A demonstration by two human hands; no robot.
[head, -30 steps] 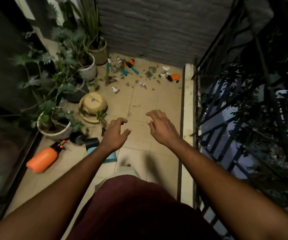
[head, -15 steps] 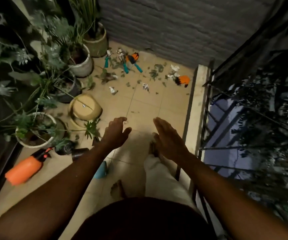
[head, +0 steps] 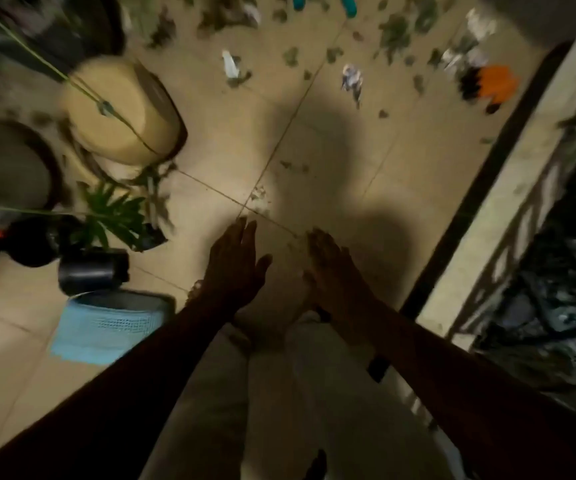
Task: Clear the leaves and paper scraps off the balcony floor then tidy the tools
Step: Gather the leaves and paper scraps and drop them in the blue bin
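grip first: left hand (head: 234,261) and right hand (head: 335,271) both have fingers straight and hold nothing, palms down, side by side and low over the floor (head: 314,150), w/ a gap between them. nothing picked up yet, so the task looks barely begun.

just ahead of the fingertips sit a few tiny leaf crumbs (head: 258,195) on the tile joint. the main mess is well apart, further up: leaves (head: 397,29) scattered wide, paper scraps (head: 231,65) mixed among them, plus the orange tool (head: 497,83) by the ledge (head: 487,220) and teal handles (head: 348,5) at the top edge.

risks, as i judge them:
- bare-hand sweeping prob pushes crumbs into the tile joints, or flicks light scraps toward the railing (head: 539,188) and over the side.
- grabbing leaves near the tools w/o looking could catch a blade; view is dim and blurred, so can't tell which way any edges face.
- reaching fwd past the tipped yellow pot (head: 123,112), the small plant (head: 117,213) and black pot (head: 92,271) on the left could knock them, spilling more debris.
- blue mesh item (head: 106,327) lies near the legs, easy to trip on.
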